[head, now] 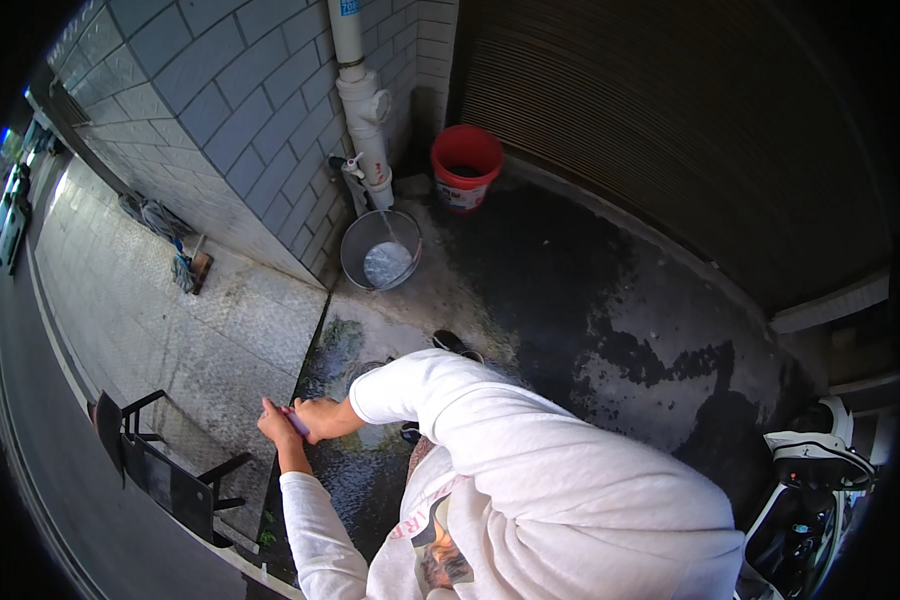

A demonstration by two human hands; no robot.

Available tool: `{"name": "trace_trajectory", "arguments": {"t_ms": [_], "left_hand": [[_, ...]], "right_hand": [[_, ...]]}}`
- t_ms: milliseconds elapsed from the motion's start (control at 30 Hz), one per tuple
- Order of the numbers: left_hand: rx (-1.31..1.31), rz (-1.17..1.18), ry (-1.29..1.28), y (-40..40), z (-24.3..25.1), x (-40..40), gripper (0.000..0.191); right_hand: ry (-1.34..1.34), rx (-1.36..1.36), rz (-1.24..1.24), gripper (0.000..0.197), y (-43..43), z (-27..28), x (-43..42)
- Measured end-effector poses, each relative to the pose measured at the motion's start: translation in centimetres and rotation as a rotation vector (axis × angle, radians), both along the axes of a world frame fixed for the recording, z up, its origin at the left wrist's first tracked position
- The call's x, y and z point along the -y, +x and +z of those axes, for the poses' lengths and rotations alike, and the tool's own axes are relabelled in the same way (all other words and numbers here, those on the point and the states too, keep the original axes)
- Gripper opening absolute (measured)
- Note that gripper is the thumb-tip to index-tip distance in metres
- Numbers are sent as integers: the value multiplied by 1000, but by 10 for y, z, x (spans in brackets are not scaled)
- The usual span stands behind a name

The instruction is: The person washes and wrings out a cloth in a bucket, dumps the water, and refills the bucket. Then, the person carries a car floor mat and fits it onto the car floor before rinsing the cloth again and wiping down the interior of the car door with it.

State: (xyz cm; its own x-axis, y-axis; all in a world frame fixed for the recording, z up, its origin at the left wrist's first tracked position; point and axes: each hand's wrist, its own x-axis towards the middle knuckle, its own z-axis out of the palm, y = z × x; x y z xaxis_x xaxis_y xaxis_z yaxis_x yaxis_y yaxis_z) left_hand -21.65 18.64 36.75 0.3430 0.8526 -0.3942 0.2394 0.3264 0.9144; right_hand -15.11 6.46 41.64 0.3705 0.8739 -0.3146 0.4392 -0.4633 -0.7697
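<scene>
My left hand (276, 424) and my right hand (319, 418) meet in front of me, closed on a small purple-pink cloth (298, 423) held between them. Most of the cloth is hidden by my fingers. Both hands are over the edge between the wet concrete and the paved strip. Beyond them, by the wall, a metal bucket (381, 250) stands under a tap (353, 165), and a thin stream of water runs into it. A red plastic bucket (466, 166) with a dark inside is to its right.
A white drainpipe (363, 112) runs down the tiled wall (247, 105). Mops (157, 217) and a brush head (197, 273) lie by the wall's foot. A black chair or stool (169, 476) is at the lower left. A scooter (802, 487) stands at the right, near a roller shutter (645, 135).
</scene>
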Motion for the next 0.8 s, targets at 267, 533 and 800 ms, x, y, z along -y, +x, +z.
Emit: {"name": "trace_trajectory", "arguments": {"t_ms": [267,533,800], "left_hand": [[6,35,39,4,-4,8,40],[190,-241,-718,-30,10,20,36],[358,-340,-703,-77,12,41,31]], "right_hand": [[13,97,48,67,2,-7,4],[-40,312,81,72,3,-7,20],[207,-517,-127,39,19,-37,75]]}}
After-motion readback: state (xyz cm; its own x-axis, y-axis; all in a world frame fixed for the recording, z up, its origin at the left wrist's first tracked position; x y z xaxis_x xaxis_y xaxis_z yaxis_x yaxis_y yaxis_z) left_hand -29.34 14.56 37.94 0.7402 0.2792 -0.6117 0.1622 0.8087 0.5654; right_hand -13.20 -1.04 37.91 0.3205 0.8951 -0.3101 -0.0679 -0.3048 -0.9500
